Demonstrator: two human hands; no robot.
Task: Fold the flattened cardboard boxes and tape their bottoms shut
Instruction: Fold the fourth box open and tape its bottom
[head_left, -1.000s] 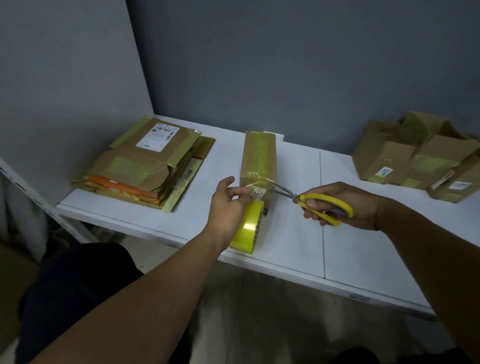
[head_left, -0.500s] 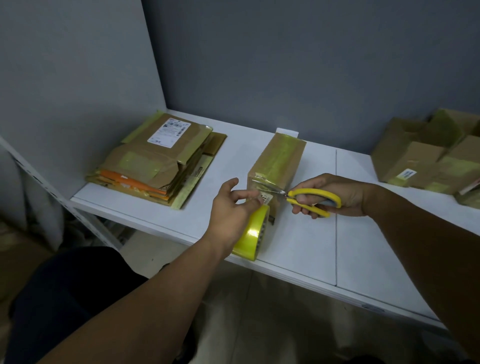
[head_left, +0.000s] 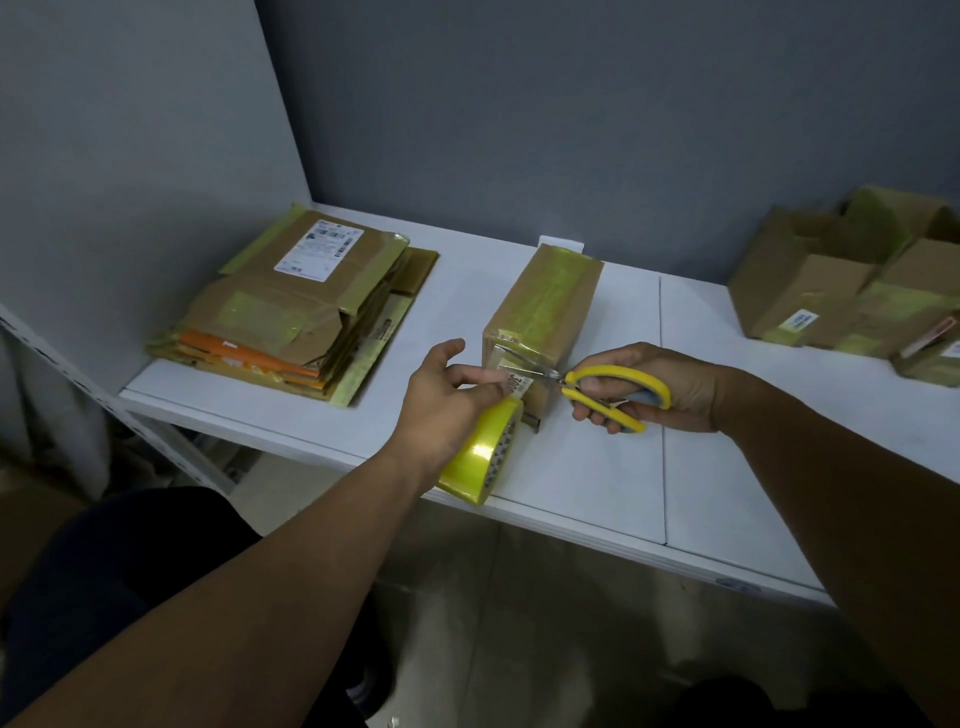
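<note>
A folded cardboard box (head_left: 545, 301) lies on the white table (head_left: 597, 467), with yellowish tape along its top. My left hand (head_left: 447, 389) holds a yellow tape roll (head_left: 483, 452) just in front of the box's near end, and its fingertips pinch the tape strip that runs to the box. My right hand (head_left: 654, 387) grips yellow-handled scissors (head_left: 608, 387). Their blades point left, against the taped near end of the box. A stack of flattened boxes (head_left: 296, 312) lies at the table's left.
Several folded open boxes (head_left: 852, 280) stand at the back right of the table. Grey walls close off the left side and the back. The table's front edge runs just below my left wrist, with floor beneath.
The view has shifted. The scissor blades, open around the tape a second ago, are now nearly shut at the box's near end. My left hand keeps hold of the roll.
</note>
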